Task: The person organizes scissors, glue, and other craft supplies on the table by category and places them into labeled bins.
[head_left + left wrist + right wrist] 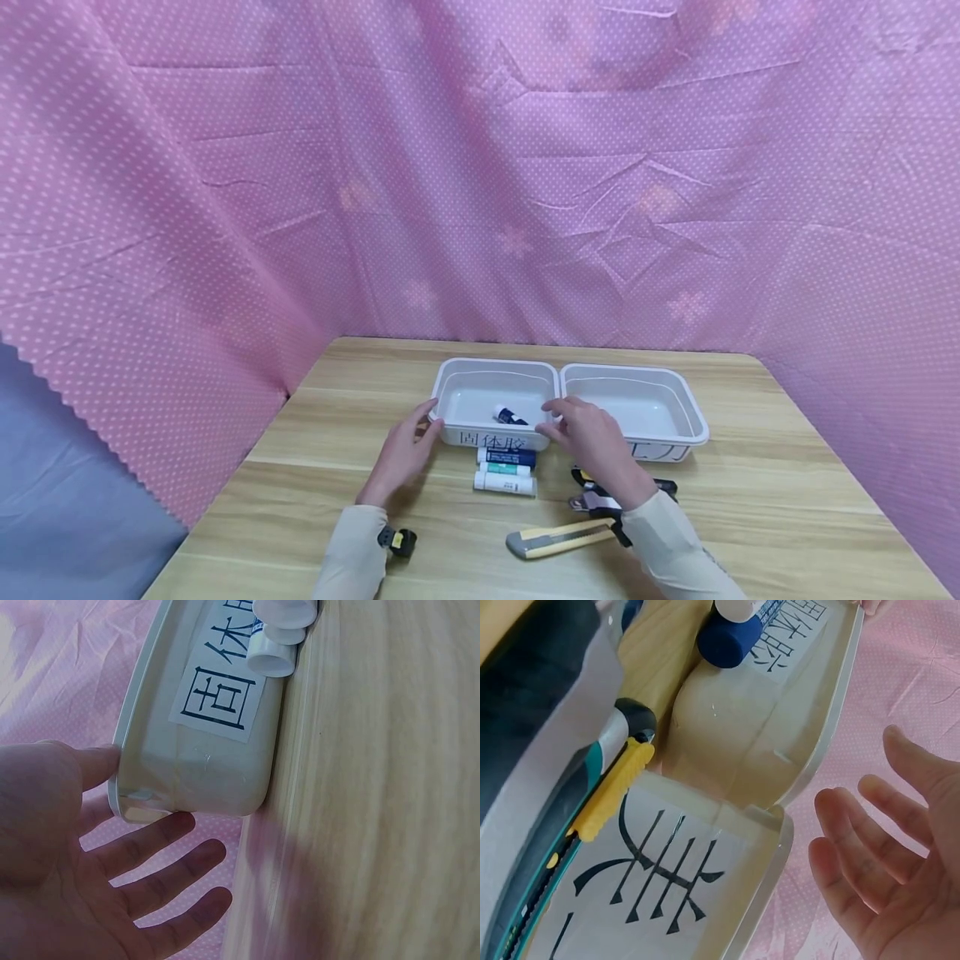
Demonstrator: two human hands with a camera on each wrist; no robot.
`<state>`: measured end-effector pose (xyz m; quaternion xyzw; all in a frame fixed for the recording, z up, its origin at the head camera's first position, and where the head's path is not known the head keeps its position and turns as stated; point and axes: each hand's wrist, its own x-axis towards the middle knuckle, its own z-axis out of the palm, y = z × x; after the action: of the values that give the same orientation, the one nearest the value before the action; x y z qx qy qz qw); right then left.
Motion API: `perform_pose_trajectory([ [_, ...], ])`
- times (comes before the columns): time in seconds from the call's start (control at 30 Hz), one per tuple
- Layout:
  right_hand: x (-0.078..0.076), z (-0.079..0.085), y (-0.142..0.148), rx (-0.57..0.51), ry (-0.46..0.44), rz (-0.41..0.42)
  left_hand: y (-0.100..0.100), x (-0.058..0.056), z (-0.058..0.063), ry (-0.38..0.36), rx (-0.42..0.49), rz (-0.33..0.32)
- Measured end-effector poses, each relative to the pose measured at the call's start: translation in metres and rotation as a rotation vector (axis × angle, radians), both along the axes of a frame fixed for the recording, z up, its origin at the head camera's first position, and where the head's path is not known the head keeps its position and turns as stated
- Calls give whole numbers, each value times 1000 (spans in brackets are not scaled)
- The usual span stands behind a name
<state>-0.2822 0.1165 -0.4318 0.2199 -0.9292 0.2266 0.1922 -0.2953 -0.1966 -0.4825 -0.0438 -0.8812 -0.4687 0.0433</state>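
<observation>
Two white plastic bins stand side by side, the left bin and the right bin, each with a black-lettered front label. My left hand is at the left bin's front left corner, thumb touching the rim and fingers spread along the end wall. My right hand hovers by that bin's front right corner; in the right wrist view its loosely bent fingers are apart from the rim, holding nothing. One glue stick lies inside the left bin. Before it lie a dark blue glue stick, a green-banded one and a white one.
A yellow and grey utility knife lies near the table's front. More cutters lie partly hidden beneath my right forearm. Pink dotted cloth hangs behind and beside the wooden table.
</observation>
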Motion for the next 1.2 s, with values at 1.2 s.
perform_pose_trajectory([
  [1.2,27,-19,-17,286,29,207,5,10,-2,19,-1,14],
])
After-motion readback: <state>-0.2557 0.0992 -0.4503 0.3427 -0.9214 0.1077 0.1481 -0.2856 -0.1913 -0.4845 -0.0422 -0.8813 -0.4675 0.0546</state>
